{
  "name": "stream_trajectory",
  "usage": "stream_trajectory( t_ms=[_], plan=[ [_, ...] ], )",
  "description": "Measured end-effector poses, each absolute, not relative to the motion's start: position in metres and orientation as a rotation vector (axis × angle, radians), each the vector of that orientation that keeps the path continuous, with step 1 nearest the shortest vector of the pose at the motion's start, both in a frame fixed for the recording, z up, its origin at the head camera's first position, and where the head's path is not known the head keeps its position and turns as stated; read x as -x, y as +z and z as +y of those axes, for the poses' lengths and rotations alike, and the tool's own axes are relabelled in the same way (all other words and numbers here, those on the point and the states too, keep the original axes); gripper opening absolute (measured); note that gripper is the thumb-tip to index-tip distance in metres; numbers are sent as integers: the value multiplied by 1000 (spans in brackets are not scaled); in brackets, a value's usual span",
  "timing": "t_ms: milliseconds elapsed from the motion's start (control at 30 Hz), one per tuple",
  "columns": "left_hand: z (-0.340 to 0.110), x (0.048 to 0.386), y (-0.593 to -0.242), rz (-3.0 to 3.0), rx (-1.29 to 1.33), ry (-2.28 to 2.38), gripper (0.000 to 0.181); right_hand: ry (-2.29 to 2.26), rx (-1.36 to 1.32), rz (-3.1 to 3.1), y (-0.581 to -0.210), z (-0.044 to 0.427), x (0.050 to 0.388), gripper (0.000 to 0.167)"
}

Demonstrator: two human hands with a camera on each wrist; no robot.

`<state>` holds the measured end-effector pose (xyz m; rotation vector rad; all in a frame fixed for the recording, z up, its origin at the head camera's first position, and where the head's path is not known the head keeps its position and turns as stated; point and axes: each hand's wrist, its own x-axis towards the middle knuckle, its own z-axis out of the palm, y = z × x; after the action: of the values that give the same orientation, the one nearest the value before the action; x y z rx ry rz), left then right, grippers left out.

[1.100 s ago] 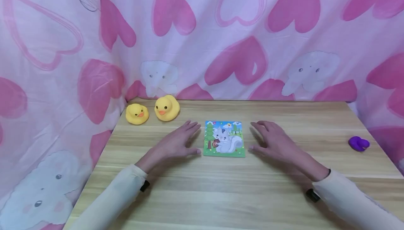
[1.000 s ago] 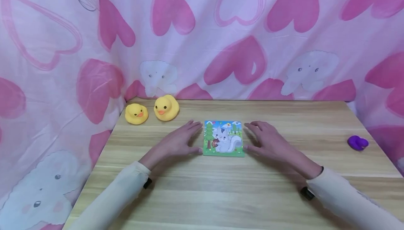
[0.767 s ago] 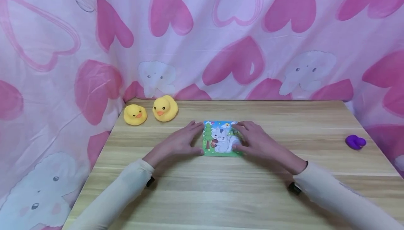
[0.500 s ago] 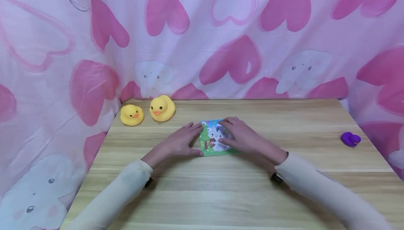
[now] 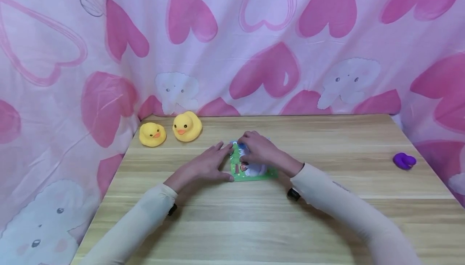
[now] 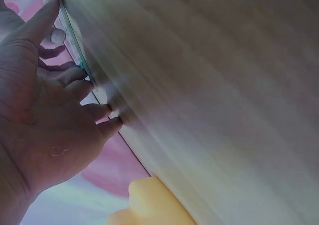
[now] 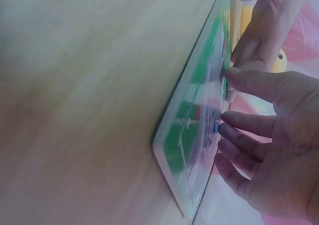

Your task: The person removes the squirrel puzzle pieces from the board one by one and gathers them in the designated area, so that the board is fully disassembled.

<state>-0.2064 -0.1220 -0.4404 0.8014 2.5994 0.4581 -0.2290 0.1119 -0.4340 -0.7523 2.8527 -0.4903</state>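
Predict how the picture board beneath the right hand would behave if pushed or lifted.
The picture board is probably stiff: its edges look straight in the right wrist view. Lying flat and thin on the table, it would likely slide rather than roll or tip. Its thinness hints at low weight.

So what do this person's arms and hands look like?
Both the left hand and right hand are ungloved. The left sleeve and right sleeve are long and cream; the right bears a faint dark marking, unreadable. A small black object shows near each wrist.
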Motion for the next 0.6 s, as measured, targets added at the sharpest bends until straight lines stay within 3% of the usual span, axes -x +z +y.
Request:
stream_trajectory(
  t_ms=[600],
  plan=[
    [-123, 213, -439, 2528, -835, 475, 116, -482, 554, 2801, -424, 97, 237, 51]
  ],
)
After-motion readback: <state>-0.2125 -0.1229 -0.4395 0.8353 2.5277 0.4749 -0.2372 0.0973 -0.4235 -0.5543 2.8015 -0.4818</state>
